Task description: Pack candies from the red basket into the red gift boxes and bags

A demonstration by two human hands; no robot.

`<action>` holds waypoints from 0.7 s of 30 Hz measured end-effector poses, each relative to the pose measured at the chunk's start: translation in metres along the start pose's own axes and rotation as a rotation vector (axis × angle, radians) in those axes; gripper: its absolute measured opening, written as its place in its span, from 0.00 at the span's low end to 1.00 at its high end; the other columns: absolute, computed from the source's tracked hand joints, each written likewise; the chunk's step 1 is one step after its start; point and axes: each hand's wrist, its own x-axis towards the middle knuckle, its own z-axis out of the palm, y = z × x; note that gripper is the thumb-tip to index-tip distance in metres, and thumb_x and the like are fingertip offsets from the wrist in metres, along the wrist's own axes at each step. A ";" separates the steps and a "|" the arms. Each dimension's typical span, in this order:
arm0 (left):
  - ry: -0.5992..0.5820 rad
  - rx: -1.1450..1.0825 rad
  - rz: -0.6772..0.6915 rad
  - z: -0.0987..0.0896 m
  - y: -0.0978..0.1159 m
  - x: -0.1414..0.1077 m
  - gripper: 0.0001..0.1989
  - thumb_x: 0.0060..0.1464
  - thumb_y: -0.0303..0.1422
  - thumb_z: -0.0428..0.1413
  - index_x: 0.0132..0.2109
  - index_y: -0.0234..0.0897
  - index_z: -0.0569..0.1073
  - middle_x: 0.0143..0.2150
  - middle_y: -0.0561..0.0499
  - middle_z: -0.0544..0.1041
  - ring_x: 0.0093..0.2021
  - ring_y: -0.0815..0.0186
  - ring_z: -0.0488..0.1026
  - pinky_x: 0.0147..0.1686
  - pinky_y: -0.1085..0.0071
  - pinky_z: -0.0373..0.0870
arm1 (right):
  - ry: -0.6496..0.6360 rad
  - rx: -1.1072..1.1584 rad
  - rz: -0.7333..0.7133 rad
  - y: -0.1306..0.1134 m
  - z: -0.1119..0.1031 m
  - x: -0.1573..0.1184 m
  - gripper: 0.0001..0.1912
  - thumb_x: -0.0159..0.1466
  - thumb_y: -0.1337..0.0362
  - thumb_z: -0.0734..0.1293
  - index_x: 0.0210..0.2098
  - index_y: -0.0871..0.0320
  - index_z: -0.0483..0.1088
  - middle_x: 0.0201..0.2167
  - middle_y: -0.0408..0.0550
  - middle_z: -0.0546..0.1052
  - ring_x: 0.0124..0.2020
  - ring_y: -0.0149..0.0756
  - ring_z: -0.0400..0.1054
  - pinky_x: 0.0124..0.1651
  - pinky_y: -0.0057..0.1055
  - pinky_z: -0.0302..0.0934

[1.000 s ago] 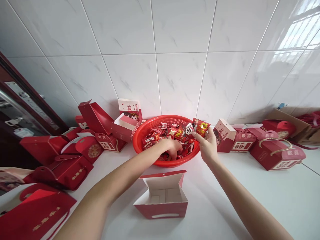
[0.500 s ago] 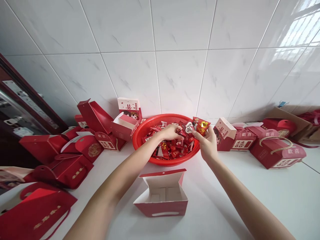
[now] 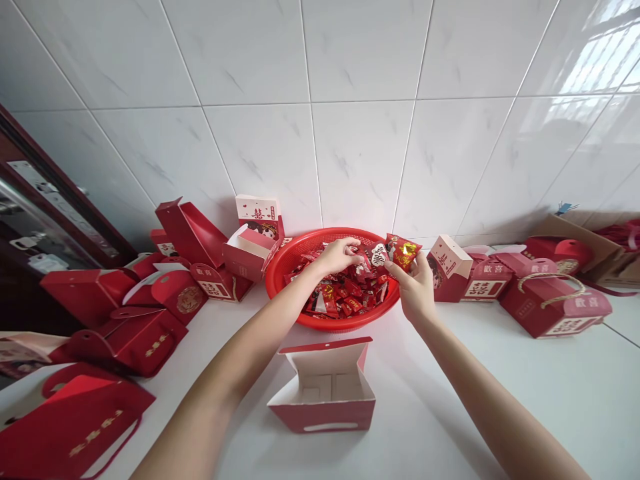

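Note:
A red plastic basket (image 3: 280, 293) full of red-wrapped candies (image 3: 345, 290) stands against the tiled wall. My left hand (image 3: 337, 259) is over the pile inside the basket, fingers pinched on a small red-and-pink wrapped candy (image 3: 364, 268). At the basket's right rim, my right hand (image 3: 417, 287) is closed on wrapped candies: a shiny red-and-gold packet (image 3: 403, 253) and a white one with dark characters (image 3: 379, 256) beside it. In front of the basket an open red gift box (image 3: 325, 413) shows its pale inside, which holds no candy.
Several red gift boxes (image 3: 135, 340) crowd the left side, some with lids up. More boxes (image 3: 555, 300), one with a rope handle, line the right by the wall. A cardboard carton (image 3: 615, 257) stands at the far right. White tiles (image 3: 360, 167) rise behind.
My left hand has lifted slightly from the candy pile, with a small wrapped candy now showing between its fingers. My right hand and the open box stay nearly where they were.

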 end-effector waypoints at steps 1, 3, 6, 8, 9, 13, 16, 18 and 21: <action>-0.002 0.003 0.016 0.000 0.000 0.001 0.18 0.48 0.30 0.66 0.48 0.32 0.79 0.35 0.48 0.82 0.40 0.59 0.78 0.44 0.65 0.72 | 0.004 0.003 0.000 0.000 0.000 0.000 0.23 0.52 0.58 0.78 0.45 0.52 0.71 0.43 0.47 0.81 0.45 0.45 0.76 0.52 0.47 0.71; -0.015 0.017 0.051 -0.001 0.000 0.001 0.09 0.50 0.30 0.65 0.40 0.33 0.80 0.35 0.48 0.82 0.40 0.60 0.78 0.45 0.65 0.73 | 0.008 0.006 -0.005 0.001 0.000 0.001 0.23 0.52 0.58 0.78 0.44 0.52 0.71 0.43 0.47 0.81 0.45 0.45 0.76 0.52 0.47 0.71; 0.031 0.073 0.061 -0.003 0.001 0.000 0.07 0.50 0.25 0.62 0.39 0.33 0.80 0.38 0.47 0.83 0.42 0.60 0.79 0.48 0.65 0.74 | 0.008 0.005 -0.015 0.002 -0.001 0.001 0.23 0.52 0.58 0.78 0.44 0.52 0.71 0.43 0.46 0.81 0.45 0.45 0.76 0.53 0.48 0.70; 0.073 0.109 0.038 -0.004 0.002 -0.001 0.12 0.49 0.18 0.59 0.40 0.32 0.81 0.41 0.46 0.84 0.44 0.61 0.80 0.49 0.66 0.74 | 0.006 0.000 -0.016 0.003 -0.001 0.001 0.23 0.52 0.58 0.78 0.44 0.52 0.71 0.44 0.47 0.81 0.46 0.46 0.76 0.54 0.48 0.70; 0.088 0.118 0.025 -0.005 0.002 -0.002 0.15 0.47 0.16 0.56 0.40 0.32 0.81 0.42 0.45 0.84 0.45 0.60 0.80 0.49 0.67 0.74 | 0.005 -0.002 -0.016 0.003 -0.001 0.001 0.23 0.52 0.58 0.78 0.44 0.52 0.70 0.44 0.47 0.81 0.47 0.46 0.76 0.54 0.48 0.70; 0.098 0.206 0.095 -0.009 0.011 -0.008 0.21 0.44 0.13 0.53 0.40 0.34 0.82 0.45 0.46 0.84 0.49 0.59 0.79 0.52 0.67 0.73 | 0.006 -0.002 -0.015 0.003 -0.001 0.001 0.23 0.52 0.58 0.78 0.44 0.52 0.70 0.44 0.47 0.81 0.46 0.46 0.76 0.53 0.48 0.70; -0.197 0.277 0.201 -0.008 0.017 -0.014 0.17 0.45 0.17 0.56 0.38 0.38 0.83 0.42 0.52 0.85 0.46 0.61 0.80 0.47 0.70 0.73 | 0.004 0.000 -0.019 0.002 -0.001 0.001 0.22 0.52 0.58 0.78 0.44 0.52 0.70 0.43 0.46 0.81 0.45 0.45 0.76 0.53 0.47 0.70; -0.455 0.323 0.161 -0.004 0.017 -0.016 0.14 0.44 0.21 0.60 0.38 0.40 0.83 0.39 0.53 0.85 0.42 0.62 0.80 0.42 0.73 0.73 | 0.003 -0.007 -0.020 0.002 -0.001 0.001 0.21 0.52 0.58 0.78 0.43 0.51 0.70 0.42 0.45 0.81 0.45 0.44 0.76 0.53 0.46 0.70; -0.573 0.451 0.094 0.001 0.014 -0.018 0.18 0.38 0.22 0.62 0.39 0.42 0.84 0.41 0.54 0.84 0.42 0.61 0.79 0.39 0.74 0.71 | 0.003 -0.010 -0.016 0.002 -0.002 0.001 0.21 0.53 0.58 0.78 0.43 0.51 0.69 0.41 0.45 0.80 0.44 0.44 0.76 0.51 0.46 0.71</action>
